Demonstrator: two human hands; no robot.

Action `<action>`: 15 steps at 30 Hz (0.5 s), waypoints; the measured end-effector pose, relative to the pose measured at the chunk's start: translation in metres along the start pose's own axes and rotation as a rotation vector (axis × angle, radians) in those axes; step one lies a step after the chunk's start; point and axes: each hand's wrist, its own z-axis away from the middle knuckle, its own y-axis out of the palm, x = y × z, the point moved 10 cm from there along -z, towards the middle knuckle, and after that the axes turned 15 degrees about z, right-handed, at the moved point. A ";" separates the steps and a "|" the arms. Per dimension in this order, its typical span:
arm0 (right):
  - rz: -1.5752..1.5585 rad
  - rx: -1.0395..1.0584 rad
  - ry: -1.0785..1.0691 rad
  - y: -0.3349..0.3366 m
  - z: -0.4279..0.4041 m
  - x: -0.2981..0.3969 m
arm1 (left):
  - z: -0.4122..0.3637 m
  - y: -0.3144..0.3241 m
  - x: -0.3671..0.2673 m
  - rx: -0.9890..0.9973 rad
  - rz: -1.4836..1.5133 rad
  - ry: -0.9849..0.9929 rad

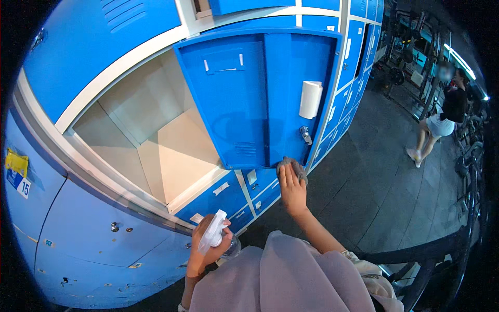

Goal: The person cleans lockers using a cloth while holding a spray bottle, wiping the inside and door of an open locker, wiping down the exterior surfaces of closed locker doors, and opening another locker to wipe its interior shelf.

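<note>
A blue metal locker door [237, 93] stands swung open in front of me, its inner face turned my way. At its lower right edge, my right hand [293, 191] presses a grey-brown cloth [299, 171] against the metal. A small lock latch [305, 135] and a white handle recess [311, 100] sit above that hand. My left hand [210, 238] grips a clear spray bottle with a white trigger head [216, 232], low and left of the door. Behind the door lies the beige locker compartment [187, 152], its floor and walls showing.
More blue lockers [347, 58] run along the wall to the right. An older blue locker bank [97, 241] curves along the left. A person [444, 109] stands on the dark floor [362, 175] near gym equipment [405, 66]. A black metal frame [421, 249] is at my right.
</note>
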 end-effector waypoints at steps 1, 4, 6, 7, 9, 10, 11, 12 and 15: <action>-0.028 -0.064 -0.002 -0.004 0.002 -0.004 | 0.003 -0.005 0.003 -0.036 0.019 -0.023; -0.093 -0.069 0.031 -0.004 0.003 -0.026 | 0.013 -0.014 0.010 -0.113 0.060 -0.094; -0.014 -0.032 0.021 -0.002 -0.001 -0.037 | 0.016 -0.015 0.015 -0.119 0.076 -0.131; 0.019 -0.045 0.017 -0.004 -0.002 -0.039 | 0.016 -0.015 0.014 -0.113 0.053 -0.115; 0.042 -0.079 0.029 -0.008 -0.006 -0.037 | 0.016 -0.017 0.012 -0.111 0.007 -0.082; 0.063 -0.023 0.043 -0.003 -0.008 -0.035 | 0.017 -0.018 0.013 -0.117 0.006 -0.082; 0.008 -0.088 0.073 -0.009 -0.010 -0.033 | 0.019 -0.019 0.014 -0.124 0.004 -0.082; -0.039 -0.085 0.108 -0.008 -0.012 -0.031 | 0.020 -0.020 0.014 -0.130 -0.004 -0.074; -0.154 -0.064 0.166 -0.003 -0.016 -0.027 | 0.025 -0.018 0.023 -0.125 -0.004 -0.162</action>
